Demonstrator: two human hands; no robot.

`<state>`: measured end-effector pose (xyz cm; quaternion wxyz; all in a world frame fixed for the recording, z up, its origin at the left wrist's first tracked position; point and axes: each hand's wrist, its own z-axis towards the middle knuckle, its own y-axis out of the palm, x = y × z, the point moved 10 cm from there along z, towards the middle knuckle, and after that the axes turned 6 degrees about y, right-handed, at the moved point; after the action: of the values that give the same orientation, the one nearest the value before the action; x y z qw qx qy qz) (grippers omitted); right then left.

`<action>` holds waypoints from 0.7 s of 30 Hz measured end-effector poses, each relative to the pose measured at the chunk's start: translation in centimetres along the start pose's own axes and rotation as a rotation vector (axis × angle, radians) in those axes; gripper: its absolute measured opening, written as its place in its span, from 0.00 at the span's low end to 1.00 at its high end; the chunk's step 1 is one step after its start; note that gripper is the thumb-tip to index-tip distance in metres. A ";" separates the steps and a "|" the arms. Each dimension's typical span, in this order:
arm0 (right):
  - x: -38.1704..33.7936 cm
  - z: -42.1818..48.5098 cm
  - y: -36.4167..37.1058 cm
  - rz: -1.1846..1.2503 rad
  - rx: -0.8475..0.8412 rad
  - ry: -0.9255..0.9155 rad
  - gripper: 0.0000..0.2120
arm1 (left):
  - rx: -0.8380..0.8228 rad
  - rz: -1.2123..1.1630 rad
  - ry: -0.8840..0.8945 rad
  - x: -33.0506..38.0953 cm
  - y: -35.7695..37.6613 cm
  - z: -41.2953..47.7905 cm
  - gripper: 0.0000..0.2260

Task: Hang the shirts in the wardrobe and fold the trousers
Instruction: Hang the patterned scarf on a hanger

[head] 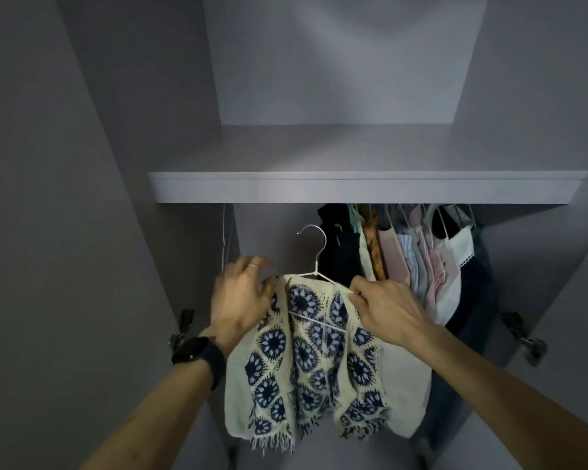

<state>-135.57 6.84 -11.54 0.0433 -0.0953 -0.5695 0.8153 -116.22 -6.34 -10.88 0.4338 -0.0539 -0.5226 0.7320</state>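
A cream crochet shirt [306, 361] with dark blue flower patches hangs on a white hanger [314, 262] in front of the open wardrobe, below the shelf. The hanger's metal hook points up and touches nothing. My left hand [241, 296], a watch on its wrist, grips the shirt's left shoulder. My right hand [384, 307] pinches the right shoulder of the shirt and the hanger's end. The rail is hidden behind the shelf.
A white shelf [367, 189] spans the wardrobe above the hanging space. Several garments [418, 262] hang bunched at the right, from dark to pale pink and white. Open doors with hinges [523, 337] stand at both sides. A thin cord [223, 235] hangs at the left wall.
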 end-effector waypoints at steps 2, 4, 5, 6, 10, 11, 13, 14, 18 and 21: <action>0.4 0.7 0.5 -0.001 -0.048 0.058 0.10 | 0.058 0.055 0.066 -0.2 -1.4 1.3 0.19; 0.8 1.4 1.3 -0.002 -0.117 0.118 0.10 | 0.156 0.151 0.163 0.4 -3.6 3.0 0.25; 0.9 1.8 1.7 0.004 -0.149 0.148 0.11 | 0.187 0.196 0.210 0.8 -4.6 4.0 0.28; 1.0 2.1 2.2 0.010 -0.176 0.174 0.11 | 0.206 0.239 0.242 1.1 -5.3 5.1 0.30; 0.7 3.5 3.4 0.035 -0.240 0.248 0.12 | 0.228 0.374 0.255 1.1 -6.4 9.2 0.33; 0.5 3.8 3.8 0.047 -0.257 0.264 0.11 | 0.225 0.387 0.251 1.0 -6.2 10.0 0.32; 0.3 4.7 4.8 0.080 -0.285 0.293 0.11 | 0.235 0.385 0.246 0.5 -5.9 11.3 0.30; 0.4 5.2 5.2 0.092 -0.295 0.307 0.10 | 0.250 0.380 0.248 0.3 -5.7 11.7 0.29; 0.6 7.2 6.6 0.169 -0.283 0.393 0.10 | 0.368 0.379 0.264 -0.1 -5.2 12.1 0.28; 0.7 8.9 8.1 0.235 -0.254 0.447 0.10 | 0.440 0.383 0.281 -0.2 -4.9 12.4 0.28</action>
<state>-137.81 -4.04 -16.25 0.0608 -0.3427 -0.6287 0.6954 -119.87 -15.02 -1.42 0.3571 -0.1568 -0.2669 0.8813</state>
